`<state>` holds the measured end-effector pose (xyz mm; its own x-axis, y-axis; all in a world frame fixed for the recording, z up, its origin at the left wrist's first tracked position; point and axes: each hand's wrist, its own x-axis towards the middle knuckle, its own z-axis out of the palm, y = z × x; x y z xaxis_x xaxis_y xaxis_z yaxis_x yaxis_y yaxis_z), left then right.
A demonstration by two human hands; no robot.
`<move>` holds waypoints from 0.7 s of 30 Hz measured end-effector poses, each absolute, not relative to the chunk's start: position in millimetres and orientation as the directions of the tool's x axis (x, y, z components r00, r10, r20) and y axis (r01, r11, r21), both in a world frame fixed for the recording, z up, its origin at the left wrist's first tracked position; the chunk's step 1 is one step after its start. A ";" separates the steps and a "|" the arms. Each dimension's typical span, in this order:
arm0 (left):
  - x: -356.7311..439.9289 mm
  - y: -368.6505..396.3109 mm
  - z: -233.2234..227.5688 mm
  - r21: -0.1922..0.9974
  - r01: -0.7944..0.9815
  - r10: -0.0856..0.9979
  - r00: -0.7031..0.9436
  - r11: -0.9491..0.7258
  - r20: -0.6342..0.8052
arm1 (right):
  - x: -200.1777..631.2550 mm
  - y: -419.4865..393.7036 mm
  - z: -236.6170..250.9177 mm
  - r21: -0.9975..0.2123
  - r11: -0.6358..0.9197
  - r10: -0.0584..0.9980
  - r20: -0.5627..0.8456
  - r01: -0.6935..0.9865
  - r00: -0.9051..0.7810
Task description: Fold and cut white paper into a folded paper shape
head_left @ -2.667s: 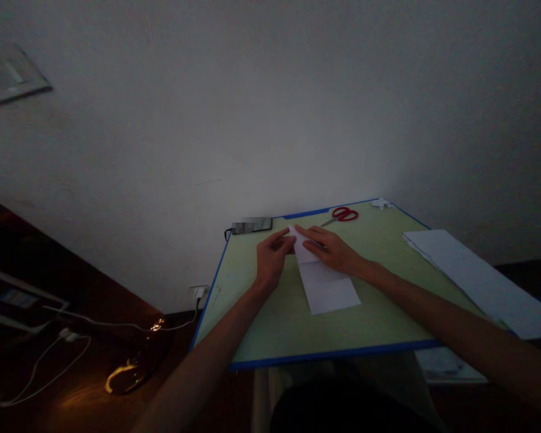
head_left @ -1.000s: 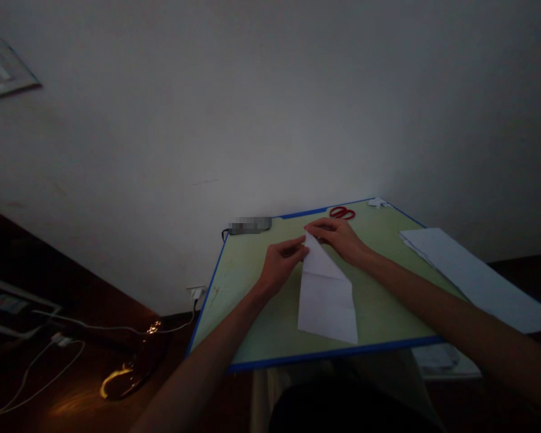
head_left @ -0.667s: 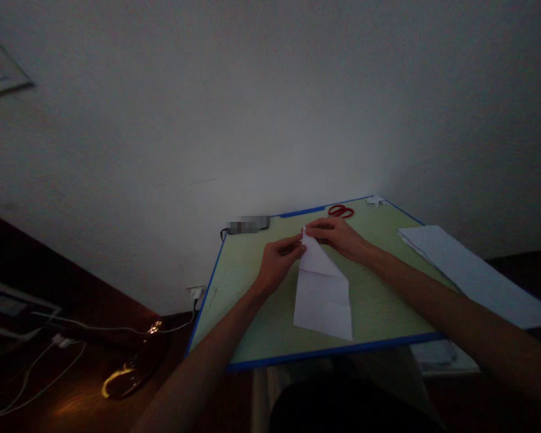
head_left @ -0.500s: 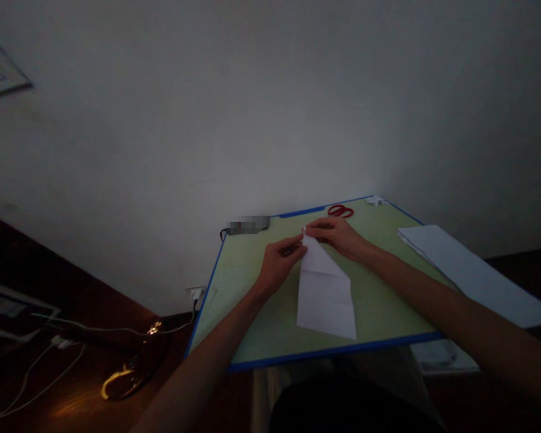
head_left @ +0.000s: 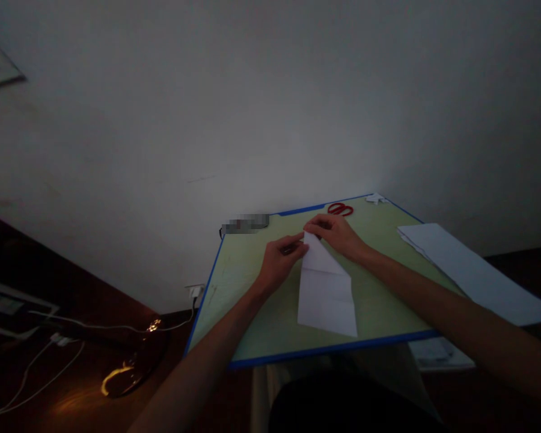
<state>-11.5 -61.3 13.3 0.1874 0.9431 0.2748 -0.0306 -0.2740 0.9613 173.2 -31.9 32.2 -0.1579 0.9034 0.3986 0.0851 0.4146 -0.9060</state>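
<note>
A folded white paper sheet [head_left: 325,291] lies on the green table [head_left: 252,300], its far end folded to a point. My left hand [head_left: 277,263] pinches the left side of that point with thumb and forefinger. My right hand [head_left: 338,233] holds the tip from the far right side, fingers curled over it. Both hands meet at the paper's tip.
Red scissors [head_left: 341,209] lie near the table's far edge, with a small white paper scrap [head_left: 375,198] at the far corner. A stack of white sheets [head_left: 469,270] covers the table's right side. A dark device [head_left: 246,223] sits at the far left edge. Cables [head_left: 49,355] run on the floor at left.
The paper was turned and pulled nearer since 2.7 s ago, and its far end now forms a point. Over the last second both hands have stayed at the tip with little motion.
</note>
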 end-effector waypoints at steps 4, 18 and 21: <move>-10.5 -62.6 15.4 0.959 -0.025 0.938 0.199 -0.283 0.282 | 171.4 -34.8 32.5 -0.867 0.473 0.881 0.458 0.157 -0.124; -10.7 -61.1 18.3 0.974 -0.084 0.954 0.201 -0.210 0.223 | 173.9 -27.2 21.0 -0.813 0.540 0.841 0.532 0.220 -0.098; -13.0 -58.4 17.6 0.969 -0.118 0.966 0.118 -0.217 0.230 | 174.6 -27.2 20.7 -0.839 0.523 0.851 0.508 0.148 -0.130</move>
